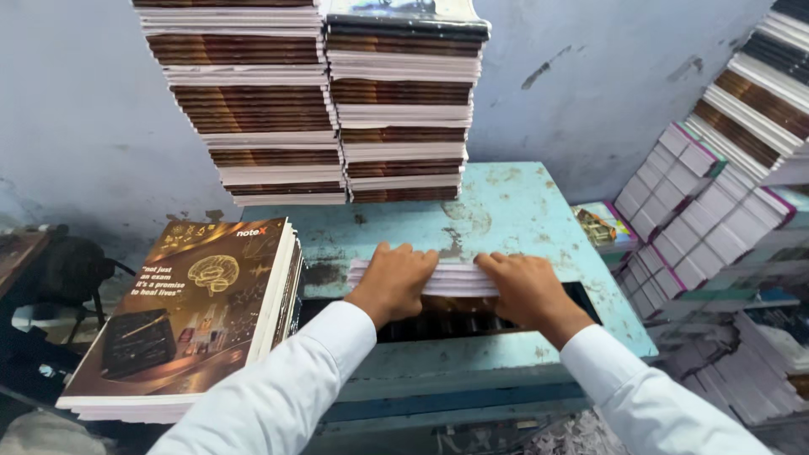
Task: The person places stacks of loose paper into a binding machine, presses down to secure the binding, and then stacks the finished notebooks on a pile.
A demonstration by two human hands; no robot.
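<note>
My left hand [394,282] and my right hand [527,288] both press down on a thin stack of white-edged notebooks [455,278]. The stack lies on the worn turquoise metal table [506,211], right at a dark slot [455,320] in its top. Both hands grip the stack from above, fingers curled over its far edge. White sleeves cover both forearms.
Two tall piles of notebooks [337,101] stand at the table's back against the blue wall. A stack of brown-covered notebooks [202,312] lies at the left. More stacks [716,194] lean at the right, with paper scraps below.
</note>
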